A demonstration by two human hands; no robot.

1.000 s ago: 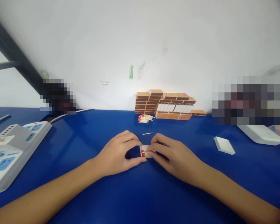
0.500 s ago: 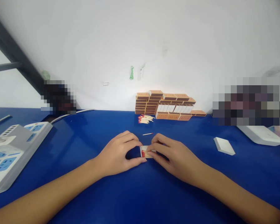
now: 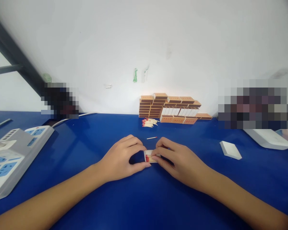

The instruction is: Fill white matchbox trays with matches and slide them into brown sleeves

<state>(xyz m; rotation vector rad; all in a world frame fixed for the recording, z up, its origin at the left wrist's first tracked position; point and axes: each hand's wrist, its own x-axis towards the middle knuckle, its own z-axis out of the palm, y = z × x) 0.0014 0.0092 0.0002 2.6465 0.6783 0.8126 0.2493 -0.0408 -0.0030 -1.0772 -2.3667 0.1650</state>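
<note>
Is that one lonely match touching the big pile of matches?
Apart: the head view shows a strip of bare blue table between the lone match and the pile of matches.

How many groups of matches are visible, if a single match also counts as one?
3: matches in the tray, a pile in front of the boxes, and a single match between tray and pile. The right hand may hide some in the tray.

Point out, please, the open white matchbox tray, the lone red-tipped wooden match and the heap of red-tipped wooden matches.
Open white matchbox tray [image 3: 149, 152], head view: bare part inside.
Lone red-tipped wooden match [image 3: 152, 138], head view: middle of its stick.
Heap of red-tipped wooden matches [image 3: 149, 122], head view: middle of the heap.
</note>
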